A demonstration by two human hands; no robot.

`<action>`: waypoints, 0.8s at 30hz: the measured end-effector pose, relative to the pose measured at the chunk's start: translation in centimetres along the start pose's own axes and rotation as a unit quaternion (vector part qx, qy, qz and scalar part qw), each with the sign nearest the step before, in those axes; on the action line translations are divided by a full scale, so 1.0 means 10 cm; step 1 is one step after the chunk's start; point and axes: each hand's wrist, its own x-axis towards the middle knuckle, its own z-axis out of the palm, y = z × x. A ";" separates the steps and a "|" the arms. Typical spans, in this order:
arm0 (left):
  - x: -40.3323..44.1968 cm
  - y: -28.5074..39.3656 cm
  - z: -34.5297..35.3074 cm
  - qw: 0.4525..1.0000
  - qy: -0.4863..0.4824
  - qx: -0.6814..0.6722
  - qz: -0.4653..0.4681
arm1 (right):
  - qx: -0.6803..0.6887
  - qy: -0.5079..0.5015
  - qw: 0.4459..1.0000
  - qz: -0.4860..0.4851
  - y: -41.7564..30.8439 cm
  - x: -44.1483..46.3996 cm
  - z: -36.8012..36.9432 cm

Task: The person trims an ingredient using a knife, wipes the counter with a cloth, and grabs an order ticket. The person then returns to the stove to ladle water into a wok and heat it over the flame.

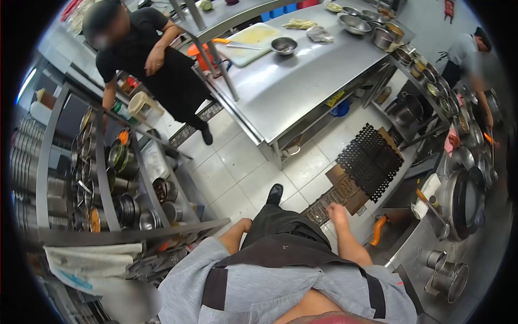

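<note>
My right hand (338, 213) hangs over the floor mat area, right of my dark trousers, with its fingers curled in and nothing visible in it. My left hand (245, 224) is low beside my left hip, near the end of a metal rack (178, 229); its fingers are too small and turned away to make out. One black shoe (275, 194) shows on the tiles. Beyond my right hand lies a black perforated mat (371, 162) on brown cardboard (353, 200).
A steel table (280, 97) ahead holds a cutting board (253, 40), a knife and a bowl (284, 46). A person in black (162, 75) stands ahead left. Another person (467, 54) works at the right by pans. A wok (461, 205) sits at the right edge.
</note>
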 end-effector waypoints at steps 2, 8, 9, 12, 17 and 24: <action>0.32 -0.02 -0.35 0.995 0.092 -0.038 -0.020 | -0.008 -0.024 0.999 -0.034 -0.05 -0.21 0.15; 0.39 0.65 -2.55 0.840 0.461 -0.258 0.126 | -0.088 0.018 0.988 0.123 0.52 -0.92 -0.01; 0.38 0.72 -2.86 0.839 0.462 -0.253 0.136 | -0.095 0.027 0.969 0.227 0.50 -1.07 -0.17; 0.42 0.79 -3.50 0.797 0.542 -0.209 0.163 | -0.147 0.119 0.925 0.329 0.69 -1.43 -0.39; 0.69 0.48 -3.72 0.814 0.574 -0.036 0.085 | -0.114 0.244 0.884 0.381 0.48 -1.42 -0.29; 0.63 0.49 -3.70 0.824 0.562 0.019 0.064 | -0.015 0.104 0.976 0.189 -0.73 -0.88 0.38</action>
